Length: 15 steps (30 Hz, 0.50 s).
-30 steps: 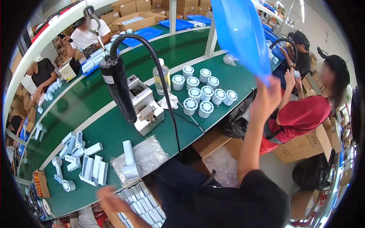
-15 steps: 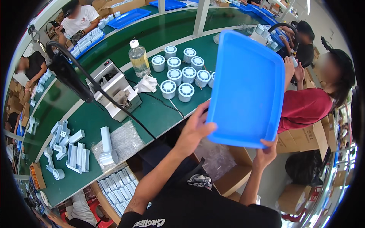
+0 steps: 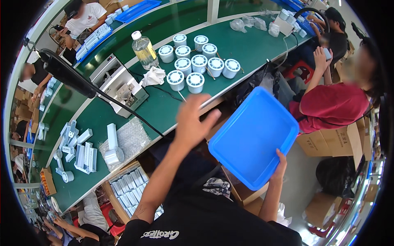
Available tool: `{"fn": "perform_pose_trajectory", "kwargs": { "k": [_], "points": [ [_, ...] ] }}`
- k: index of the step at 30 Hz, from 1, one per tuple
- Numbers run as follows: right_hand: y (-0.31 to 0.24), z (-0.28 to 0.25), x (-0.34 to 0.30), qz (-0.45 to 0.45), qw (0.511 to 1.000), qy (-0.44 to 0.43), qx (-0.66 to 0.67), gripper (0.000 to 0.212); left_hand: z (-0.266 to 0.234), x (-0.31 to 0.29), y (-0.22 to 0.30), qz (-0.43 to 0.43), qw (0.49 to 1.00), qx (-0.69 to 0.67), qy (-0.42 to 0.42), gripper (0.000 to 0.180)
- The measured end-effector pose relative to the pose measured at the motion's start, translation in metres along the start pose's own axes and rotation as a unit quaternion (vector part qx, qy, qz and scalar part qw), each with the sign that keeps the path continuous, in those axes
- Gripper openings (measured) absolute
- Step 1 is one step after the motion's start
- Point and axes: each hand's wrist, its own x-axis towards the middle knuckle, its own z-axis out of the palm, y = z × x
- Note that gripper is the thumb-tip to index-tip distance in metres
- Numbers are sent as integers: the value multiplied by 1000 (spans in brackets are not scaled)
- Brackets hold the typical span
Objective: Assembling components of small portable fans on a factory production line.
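A shallow blue plastic tray point(image 3: 254, 137) with no contents is tilted in the air beyond the table's front edge. My right hand point(image 3: 280, 166) grips its lower right rim, thumb on the inner side. My left hand point(image 3: 193, 123) is off the tray, slightly blurred, thumb and fingers apart, holding nothing. It hovers at the table edge, just short of several round light-blue caps with slotted tops point(image 3: 195, 82) that stand together on the green table point(image 3: 172, 110). Thin wires show beside some of these caps.
Left of the caps are a clear bottle point(image 3: 144, 51), a white cloth point(image 3: 154, 76) and a metal bench machine point(image 3: 119, 88). A black lamp arm point(image 3: 127, 115) crosses the table. Light-blue handle parts point(image 3: 85, 158) lie at left, above a carton point(image 3: 129, 186). A person in red point(image 3: 332, 104) sits at right.
My left hand has let go of the tray and moved left over the table edge. My right hand has lowered the tray and turned it, uncovering the right part of the table.
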Motion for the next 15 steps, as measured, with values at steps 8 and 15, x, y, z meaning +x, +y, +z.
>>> {"fn": "perform_pose_trajectory", "kwargs": {
  "k": [8, 15],
  "points": [
    [75, 42, 14, 33, 999, 0, 23, 43, -13, 57, -58, -45, 963, 265, -19, 76],
    [80, 89, -7, 58, 997, -3, 56, 45, 7, 26, -16, -4, 983, 174, -56, 65]
  ]
}}
